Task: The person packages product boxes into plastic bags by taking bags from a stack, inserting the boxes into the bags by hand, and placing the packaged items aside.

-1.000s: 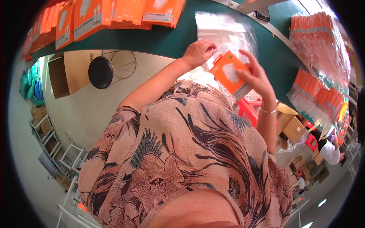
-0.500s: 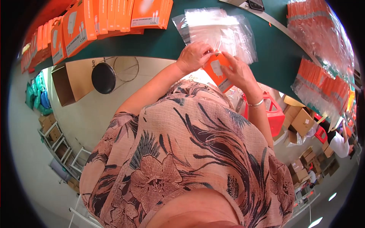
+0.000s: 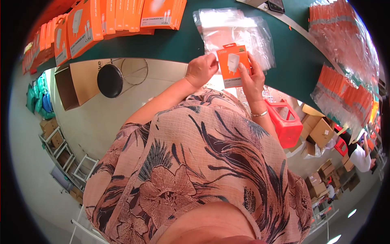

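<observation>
My right hand (image 3: 252, 77) is closed around the right side of an orange charger box (image 3: 233, 75), thumb across its front. The box stands nearly upright, its printed front with a white plug picture turned toward me and a hang tab at the top. My left hand (image 3: 201, 70) is just left of the box, fingers curled together; what they hold, if anything, is hidden. Behind the box, a pile of clear plastic bags (image 3: 260, 38) lies on the green table (image 3: 178, 46), partly covered by it.
Rows of orange charger boxes (image 3: 83, 28) stand at the table's left. Bagged orange packs (image 3: 343, 87) are heaped at the right, and a phone (image 3: 276, 5) lies at the far edge. Below are a black stool (image 3: 109, 80), a red stool (image 3: 284, 126) and cartons (image 3: 321, 132); another person (image 3: 360, 156) is at the right.
The charger box has turned from tilted to nearly upright and its top tab now shows. My left hand has come off the top of the box and moved to its left.
</observation>
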{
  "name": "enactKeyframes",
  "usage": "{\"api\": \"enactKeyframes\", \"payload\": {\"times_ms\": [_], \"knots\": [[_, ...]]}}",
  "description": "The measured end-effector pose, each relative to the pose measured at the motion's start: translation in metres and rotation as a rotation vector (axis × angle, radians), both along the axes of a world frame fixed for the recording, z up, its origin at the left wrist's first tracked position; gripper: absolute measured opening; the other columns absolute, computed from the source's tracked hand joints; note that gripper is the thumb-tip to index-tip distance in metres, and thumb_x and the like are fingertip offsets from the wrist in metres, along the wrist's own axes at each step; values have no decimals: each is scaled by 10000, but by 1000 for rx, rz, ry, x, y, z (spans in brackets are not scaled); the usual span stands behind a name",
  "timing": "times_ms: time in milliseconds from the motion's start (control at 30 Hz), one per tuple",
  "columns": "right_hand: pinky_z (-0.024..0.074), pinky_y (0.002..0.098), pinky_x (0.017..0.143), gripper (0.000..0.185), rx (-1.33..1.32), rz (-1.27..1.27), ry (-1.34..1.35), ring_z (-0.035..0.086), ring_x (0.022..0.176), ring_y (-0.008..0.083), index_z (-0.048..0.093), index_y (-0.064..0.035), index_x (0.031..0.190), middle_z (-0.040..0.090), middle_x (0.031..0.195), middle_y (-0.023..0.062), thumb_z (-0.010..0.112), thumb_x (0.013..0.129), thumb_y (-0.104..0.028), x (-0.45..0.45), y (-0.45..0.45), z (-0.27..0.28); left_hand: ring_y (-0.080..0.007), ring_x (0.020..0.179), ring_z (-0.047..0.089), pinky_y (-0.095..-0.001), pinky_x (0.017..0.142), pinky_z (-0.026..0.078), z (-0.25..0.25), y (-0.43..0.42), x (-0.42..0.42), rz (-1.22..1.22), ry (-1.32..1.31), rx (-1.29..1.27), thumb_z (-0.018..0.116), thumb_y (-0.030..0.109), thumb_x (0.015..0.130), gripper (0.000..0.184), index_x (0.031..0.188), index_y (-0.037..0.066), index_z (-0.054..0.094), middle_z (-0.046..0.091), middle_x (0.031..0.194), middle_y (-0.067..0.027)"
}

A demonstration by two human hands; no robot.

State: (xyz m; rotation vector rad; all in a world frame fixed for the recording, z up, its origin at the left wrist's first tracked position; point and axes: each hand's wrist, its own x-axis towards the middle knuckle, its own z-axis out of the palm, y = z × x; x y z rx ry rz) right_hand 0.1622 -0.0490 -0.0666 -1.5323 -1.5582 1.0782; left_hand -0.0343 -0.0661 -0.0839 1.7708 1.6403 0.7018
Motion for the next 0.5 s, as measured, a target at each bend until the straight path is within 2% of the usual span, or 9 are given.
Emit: {"api": "enactKeyframes", "payload": {"times_ms": [33, 67, 167, 200, 300, 333, 433, 500], "knots": [[491, 224, 745, 392, 21, -11, -4, 585, 844, 85, 531, 7, 1265, 627, 1004, 65, 636, 902, -99, 0, -1, -2, -232, 751, 624, -344, 651, 499, 0, -4, 1, -86, 8, 121, 641, 106, 820, 118, 851, 37, 550, 616, 866, -98], [491, 224, 745, 392, 22, -13, -4, 585, 844, 85, 531, 7, 1265, 627, 1004, 65, 636, 902, -99, 0, -2, -3, -232, 751, 624, -344, 651, 499, 0, -7, 0, -88, 8, 123, 641, 106, 820, 118, 851, 37, 550, 616, 866, -98], [489, 217, 715, 324, -130, -171, 154, 572, 781, 88, 522, 7, 1176, 607, 959, 47, 641, 903, -121, -1, -4, 2, -196, 820, 632, -319, 707, 519, 7, -9, -2, -200, -280, 177, 643, 126, 863, 160, 912, 38, 519, 614, 911, -94], [489, 217, 715, 324, -128, -172, 152, 572, 781, 88, 522, 7, 1176, 607, 959, 47, 641, 903, -121, -2, -7, 2, -196, 820, 632, -319, 707, 519, 6, -8, 0, -202, -282, 179, 643, 126, 863, 160, 912, 38, 519, 614, 911, -94], [491, 215, 674, 278, -29, -236, 192, 558, 744, 81, 505, -12, 1104, 582, 932, 29, 632, 917, -173, -8, -18, 0, -181, 862, 625, -315, 741, 547, 4, -5, 7, 229, -1012, -488, 679, 184, 865, 303, 1023, 30, 472, 599, 987, -102], [491, 215, 674, 278, -25, -235, 193, 558, 744, 81, 505, -12, 1104, 582, 932, 29, 632, 917, -173, -4, -20, 4, -181, 862, 625, -315, 741, 547, 5, -5, 6, 228, -1012, -485, 679, 184, 865, 303, 1023, 30, 472, 599, 987, -102], [500, 222, 652, 352, -510, -98, 316, 582, 764, 88, 510, -15, 1141, 595, 964, 47, 619, 928, -273, 14, -25, 18, -160, 909, 591, -302, 769, 546, 10, -8, 1, 188, -1060, -638, 673, 236, 889, 373, 1074, 28, 424, 563, 1028, -107], [506, 226, 651, 368, -529, -149, 331, 590, 771, 90, 516, -21, 1151, 600, 982, 52, 622, 923, -291, 14, -19, 30, -160, 906, 592, -300, 772, 540, 9, -10, 1, 127, -1046, -633, 680, 238, 883, 379, 1066, 26, 425, 568, 1022, -110]]}}
